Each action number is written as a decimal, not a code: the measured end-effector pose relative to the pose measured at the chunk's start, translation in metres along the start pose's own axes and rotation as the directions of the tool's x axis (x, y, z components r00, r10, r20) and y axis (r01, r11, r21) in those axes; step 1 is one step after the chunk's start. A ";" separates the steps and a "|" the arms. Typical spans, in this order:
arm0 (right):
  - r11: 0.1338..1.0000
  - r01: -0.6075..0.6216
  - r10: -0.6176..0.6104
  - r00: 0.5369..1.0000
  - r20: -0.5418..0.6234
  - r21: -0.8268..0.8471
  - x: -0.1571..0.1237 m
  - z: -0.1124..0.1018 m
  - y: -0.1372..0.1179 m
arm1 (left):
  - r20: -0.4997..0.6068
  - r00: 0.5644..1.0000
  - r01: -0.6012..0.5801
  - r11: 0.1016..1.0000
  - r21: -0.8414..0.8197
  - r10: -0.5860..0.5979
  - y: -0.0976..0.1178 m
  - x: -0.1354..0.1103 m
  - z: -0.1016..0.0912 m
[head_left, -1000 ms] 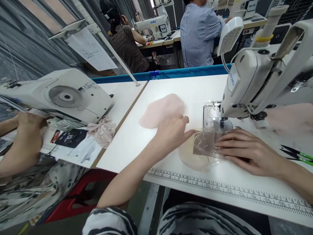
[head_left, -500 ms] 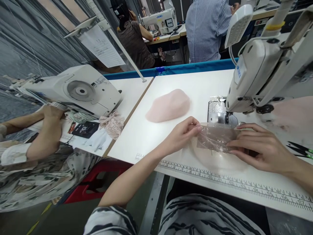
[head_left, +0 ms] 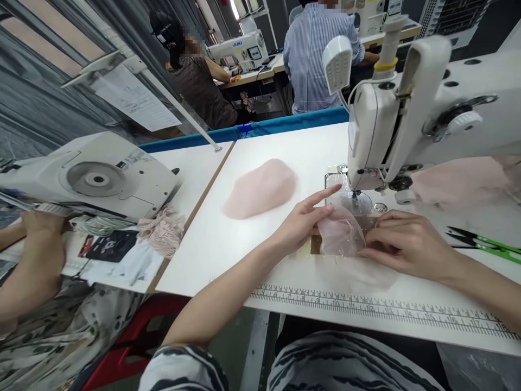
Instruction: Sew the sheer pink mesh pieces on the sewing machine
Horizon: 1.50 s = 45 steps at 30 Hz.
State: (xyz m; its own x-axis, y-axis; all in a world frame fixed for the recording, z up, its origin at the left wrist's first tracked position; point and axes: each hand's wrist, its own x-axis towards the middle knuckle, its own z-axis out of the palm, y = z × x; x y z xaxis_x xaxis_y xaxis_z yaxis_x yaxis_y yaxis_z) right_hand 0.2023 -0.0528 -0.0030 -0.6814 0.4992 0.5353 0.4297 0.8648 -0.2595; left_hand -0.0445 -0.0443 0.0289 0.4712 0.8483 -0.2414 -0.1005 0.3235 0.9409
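Fingers (head_left: 323, 213) of left hand (head_left: 299, 222) and right hand (head_left: 415, 244) pinch pink fabric (head_left: 342, 231); far sewing machine (head_left: 243, 52) reads "JUKI"

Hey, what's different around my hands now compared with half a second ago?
Sheer fabric has come over the brown film, which lay uncovered between the hands. The left hand, which pinched the film's left edge, now holds the fabric's upper left edge, index finger stretched out. The right hand is now at the fabric's right edge. Unchanged: the pink cloth flat on the table, and the scissors.
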 end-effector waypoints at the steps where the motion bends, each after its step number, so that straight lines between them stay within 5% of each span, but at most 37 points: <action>1: 1.000 0.000 0.000 1.000 0.007 -0.011 0.000 0.000 0.000 | 0.007 1.000 0.012 1.000 -0.009 -0.012 -0.002 0.000 -0.002; 11: 0.995 0.068 -0.061 0.995 0.084 -0.077 0.001 -0.002 -0.007 | -0.050 0.997 0.056 0.992 -0.115 -0.062 0.000 -0.001 0.000; 40: 0.980 0.148 -0.133 0.984 0.120 -0.130 0.002 -0.005 -0.011 | 0.008 0.996 -0.085 0.989 0.123 0.085 -0.008 0.003 -0.012; 45: 0.981 0.138 -0.123 0.985 0.118 -0.134 0.000 -0.003 -0.011 | -0.026 0.999 -0.034 0.999 -0.038 0.033 -0.008 0.005 -0.011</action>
State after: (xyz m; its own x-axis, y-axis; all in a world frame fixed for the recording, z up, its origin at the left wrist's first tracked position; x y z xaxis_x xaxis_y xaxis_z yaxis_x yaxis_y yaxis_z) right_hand 0.1993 -0.0620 0.0024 -0.7940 0.3920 0.4646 0.4066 0.9106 -0.0733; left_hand -0.0515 -0.0382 0.0179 0.4450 0.8689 -0.2167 -0.1495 0.3106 0.9387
